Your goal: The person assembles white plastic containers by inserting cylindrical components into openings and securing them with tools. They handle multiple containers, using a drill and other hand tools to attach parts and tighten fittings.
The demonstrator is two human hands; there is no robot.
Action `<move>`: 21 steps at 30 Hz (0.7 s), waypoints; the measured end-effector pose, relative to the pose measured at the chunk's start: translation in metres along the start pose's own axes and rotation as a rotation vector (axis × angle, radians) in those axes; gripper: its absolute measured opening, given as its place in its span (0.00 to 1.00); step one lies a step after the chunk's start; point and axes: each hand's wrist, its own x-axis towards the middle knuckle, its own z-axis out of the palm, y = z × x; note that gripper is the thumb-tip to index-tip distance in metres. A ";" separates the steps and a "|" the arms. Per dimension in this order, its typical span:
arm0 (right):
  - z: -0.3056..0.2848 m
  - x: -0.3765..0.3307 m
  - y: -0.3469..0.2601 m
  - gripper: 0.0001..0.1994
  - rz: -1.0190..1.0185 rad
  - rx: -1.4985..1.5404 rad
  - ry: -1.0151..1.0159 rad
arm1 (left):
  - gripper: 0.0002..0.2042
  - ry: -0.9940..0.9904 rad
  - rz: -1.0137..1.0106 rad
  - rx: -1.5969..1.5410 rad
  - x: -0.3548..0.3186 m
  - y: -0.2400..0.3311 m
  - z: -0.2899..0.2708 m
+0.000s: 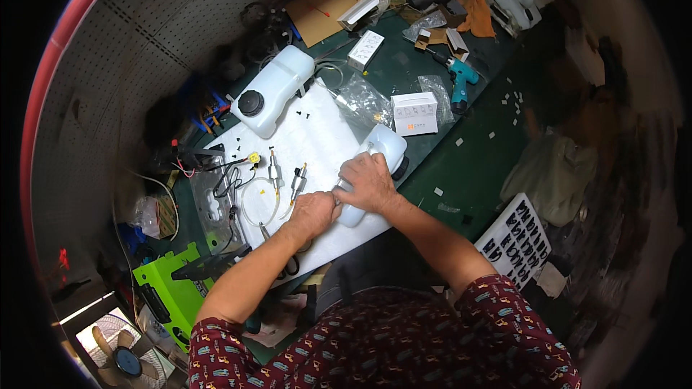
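A translucent white plastic tank (387, 142) with a black cap (401, 167) lies at the right edge of a white foam sheet (321, 132). Curled over its middle, my right hand (368, 181) grips the tank. My left hand (315, 212) is closed against the tank's left side, and what its fingers hold is hidden. A small metallic part (344, 186) shows between the hands. To their left lie two slim metal cylinder pumps (298, 184), one joined to a clear hose (244, 205). Farther back rests a second white tank (282, 86) with a black screw cap (251, 103).
White boxes (415, 114) and clear plastic bags (365, 99) lie beyond the sheet. A teal cordless drill (460, 79) sits at the back right. Black wiring (229, 177) and a bright green panel (171, 285) are at left. A white sheet with black pieces (516, 240) lies at right.
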 end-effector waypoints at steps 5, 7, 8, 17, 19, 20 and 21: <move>0.002 -0.004 0.010 0.32 -0.146 0.100 -0.020 | 0.21 0.061 0.001 -0.078 -0.005 -0.008 0.004; -0.005 -0.001 0.016 0.32 -0.207 0.119 -0.040 | 0.21 0.030 -0.056 -0.064 -0.004 -0.005 -0.003; -0.008 0.000 0.018 0.32 -0.239 0.124 -0.050 | 0.21 0.010 -0.056 -0.052 -0.004 -0.005 -0.005; 0.010 0.001 0.005 0.31 -0.126 0.105 -0.133 | 0.22 -0.021 -0.045 0.001 -0.003 0.000 -0.023; 0.011 0.003 0.005 0.31 -0.124 0.103 -0.146 | 0.21 -0.050 -0.040 0.023 0.000 -0.004 -0.021; 0.011 0.002 0.004 0.31 -0.112 0.114 -0.150 | 0.21 -0.023 -0.055 0.015 -0.001 -0.003 -0.017; 0.011 0.000 0.003 0.31 -0.100 0.125 -0.153 | 0.21 0.004 -0.071 0.008 -0.004 -0.002 -0.011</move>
